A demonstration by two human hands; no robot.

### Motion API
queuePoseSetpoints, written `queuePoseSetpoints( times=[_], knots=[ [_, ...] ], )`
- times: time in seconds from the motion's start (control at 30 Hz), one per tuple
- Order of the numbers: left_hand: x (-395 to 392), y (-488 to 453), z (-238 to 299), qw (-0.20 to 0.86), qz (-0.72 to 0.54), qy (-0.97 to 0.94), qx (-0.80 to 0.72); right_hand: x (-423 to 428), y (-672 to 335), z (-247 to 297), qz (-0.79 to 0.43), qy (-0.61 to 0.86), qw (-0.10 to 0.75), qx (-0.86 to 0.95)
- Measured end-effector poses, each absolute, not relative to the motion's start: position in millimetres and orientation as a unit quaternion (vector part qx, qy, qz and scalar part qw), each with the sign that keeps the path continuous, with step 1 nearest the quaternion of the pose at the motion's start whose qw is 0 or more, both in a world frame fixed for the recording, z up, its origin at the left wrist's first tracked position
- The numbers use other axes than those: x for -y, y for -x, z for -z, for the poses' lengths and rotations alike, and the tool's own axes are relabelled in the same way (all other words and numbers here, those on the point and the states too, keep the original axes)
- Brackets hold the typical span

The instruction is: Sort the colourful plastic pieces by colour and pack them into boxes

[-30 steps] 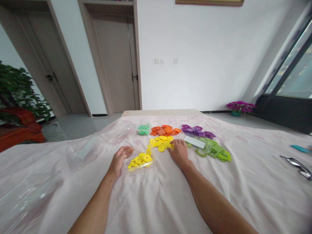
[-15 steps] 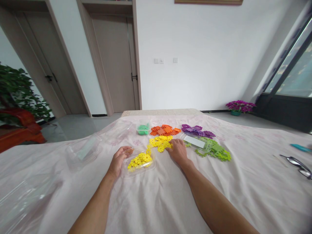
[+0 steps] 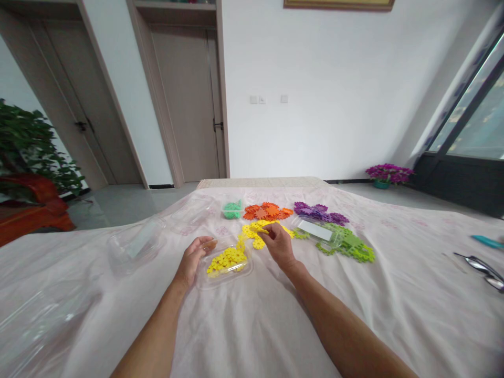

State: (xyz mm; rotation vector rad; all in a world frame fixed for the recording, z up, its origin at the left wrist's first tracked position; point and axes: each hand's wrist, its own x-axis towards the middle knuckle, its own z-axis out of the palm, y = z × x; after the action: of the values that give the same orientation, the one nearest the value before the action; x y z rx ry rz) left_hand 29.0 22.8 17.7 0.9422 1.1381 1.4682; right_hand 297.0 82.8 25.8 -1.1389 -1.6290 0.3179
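My left hand (image 3: 192, 258) grips the left edge of a clear plastic box (image 3: 244, 272) on the cloth. Several yellow snowflake-shaped pieces (image 3: 227, 259) lie heaped inside it. Just right of the box, my right hand (image 3: 280, 244) pinches a yellow snowflake-shaped piece (image 3: 261, 230) between thumb and fingers. Below and behind this hand spreads a loose pile of yellow pieces (image 3: 249, 229), partly covered by the fingers.
Orange pieces (image 3: 268, 211) and purple pieces (image 3: 315, 211) lie farther back. A clear lid with a white label (image 3: 315, 229) rests against green pieces (image 3: 352, 245). A small tub (image 3: 232, 210) holds teal-green pieces. Empty clear boxes (image 3: 136, 241) stand left; glasses (image 3: 482, 270) lie right.
My right hand has lifted off the yellow pile and moved slightly left, with a yellow piece now visible in its pinch. My left hand stays at the box edge.
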Motion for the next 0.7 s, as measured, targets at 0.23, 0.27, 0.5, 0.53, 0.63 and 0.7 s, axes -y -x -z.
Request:
queuePoseSetpoints(
  times=[0.23,0.27,0.5,0.53,0.63,0.7],
  knots=[
    [-24.1,-27.4,-13.6,0.508,-0.606,-0.396,-0.467,-68.0,-268.3,-26.1,-0.171,0.359,0.527,0.751],
    [-24.3,-27.2,-13.2,0.510,-0.606,-0.394,-0.466,-69.4,-270.7,-23.9,-0.158,0.364,0.525,0.752],
    [-25.0,-27.6,-13.8,0.523,-0.620,-0.371,-0.454,-81.8,-292.5,-13.0,-0.026,0.498,0.368,0.785],
    [-25.3,-27.6,-13.7,0.523,-0.620,-0.370,-0.454,-82.8,-292.0,-13.5,-0.018,0.505,0.337,0.794],
    [-26.4,-27.3,-12.8,0.522,-0.617,-0.372,-0.456,-88.2,-284.7,-17.1,-0.005,0.509,0.265,0.819],
    [-27.2,-26.8,-11.6,0.522,-0.619,-0.372,-0.454,-94.5,-278.1,-20.0,0.008,0.499,0.226,0.837]
  ],
)
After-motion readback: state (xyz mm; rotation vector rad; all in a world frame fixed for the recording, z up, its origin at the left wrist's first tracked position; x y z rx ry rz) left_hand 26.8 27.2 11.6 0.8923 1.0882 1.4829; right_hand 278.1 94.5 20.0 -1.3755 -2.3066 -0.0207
